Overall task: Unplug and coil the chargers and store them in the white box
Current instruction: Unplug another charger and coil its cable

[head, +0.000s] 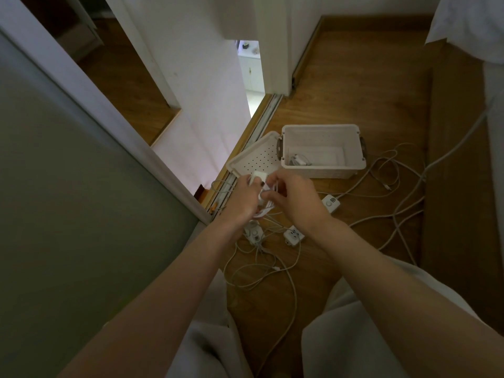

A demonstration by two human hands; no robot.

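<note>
Several loose cables (261, 271) sprawl on the floor (341, 77) nearest the person, running up to a socket block (294, 236); whether any plug is seated there I cannot tell. Just beyond, both hands are raised close together over that tangle. The left hand (242, 196) has its fingers curled round a white charger (255, 177), whose body sticks out on the far side of the fingertips. The right hand (296, 197), just right of it, has its fingers bent inward and seems to pinch the cable (268, 199), which hangs in short loops between the two hands. Farther off, a lid (255, 158) lies tilted beside the left end of the box (321, 171), which stands open with a stored charger (300, 159) in its near left corner. The coming move turns on this: the box lies beyond the hands and to their right, its long side running left to right, so the bundle should travel forward and rightward over the near wall. The right hand is the nearer one.
</note>
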